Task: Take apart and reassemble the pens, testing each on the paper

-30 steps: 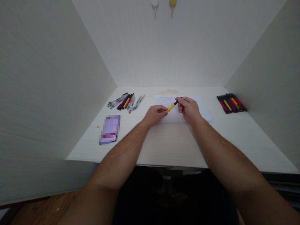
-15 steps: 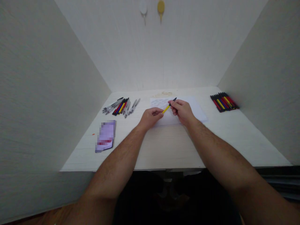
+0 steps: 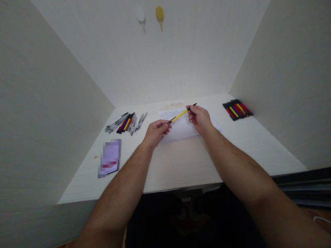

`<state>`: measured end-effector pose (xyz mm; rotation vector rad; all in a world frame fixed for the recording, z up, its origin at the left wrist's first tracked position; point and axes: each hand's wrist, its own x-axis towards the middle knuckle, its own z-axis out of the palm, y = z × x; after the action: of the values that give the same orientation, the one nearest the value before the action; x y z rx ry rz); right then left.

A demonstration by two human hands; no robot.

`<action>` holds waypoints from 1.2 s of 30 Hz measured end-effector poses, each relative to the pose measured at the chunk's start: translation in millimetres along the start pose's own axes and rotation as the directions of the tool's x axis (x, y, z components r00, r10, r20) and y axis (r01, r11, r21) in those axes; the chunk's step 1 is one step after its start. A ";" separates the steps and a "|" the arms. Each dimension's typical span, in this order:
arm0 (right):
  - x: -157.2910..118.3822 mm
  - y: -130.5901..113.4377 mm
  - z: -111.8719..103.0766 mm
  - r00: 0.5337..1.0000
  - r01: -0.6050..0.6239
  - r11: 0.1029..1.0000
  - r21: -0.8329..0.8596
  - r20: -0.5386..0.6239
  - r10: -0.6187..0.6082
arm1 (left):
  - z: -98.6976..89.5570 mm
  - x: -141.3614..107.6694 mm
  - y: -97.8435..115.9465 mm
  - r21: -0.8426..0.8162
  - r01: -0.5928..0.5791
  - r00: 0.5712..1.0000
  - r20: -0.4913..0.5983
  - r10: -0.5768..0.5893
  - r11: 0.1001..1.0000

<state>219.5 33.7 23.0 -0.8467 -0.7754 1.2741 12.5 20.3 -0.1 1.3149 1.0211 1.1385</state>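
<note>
A yellow pen [image 3: 179, 116] with black ends is held between my two hands above the white paper. My left hand [image 3: 157, 131] pinches its lower black end. With fingers curled, my right hand [image 3: 199, 117] grips the black upper end, whose tip points up and to the right. Under the hands lies the paper [image 3: 178, 132], with handwriting on its upper left part. Both hands partly cover the sheet.
On the left lie clear pens [image 3: 116, 123] and coloured pens [image 3: 126, 123]. A phone [image 3: 110, 155] rests nearer the front. Coloured pens [image 3: 238, 109] sit in a row by the right wall. Two hooks, one yellow [image 3: 159, 13], are on the back wall.
My hands have drawn farther apart along the yellow pen, and its black lower end now shows at my left fingers. The camera view has shifted and tilted slightly.
</note>
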 end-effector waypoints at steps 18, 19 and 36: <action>-3.0 4.6 1.6 0.996 -0.007 1.000 -0.008 0.088 0.007 | 1.3 -3.0 2.2 0.062 -0.007 1.000 0.017 0.006 0.998; -3.2 4.5 1.8 0.996 -0.007 1.000 -0.017 0.089 0.009 | 1.7 -3.9 3.7 0.080 -0.003 1.000 0.009 0.002 0.997; -4.3 2.5 3.7 0.998 0.038 0.997 -0.070 0.047 -0.034 | 0.6 -0.9 0.5 0.203 -0.020 1.000 0.013 0.018 0.979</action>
<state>214.6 30.1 22.5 -0.8597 -0.8733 1.2436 13.0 19.3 0.3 1.4931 1.1425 1.0610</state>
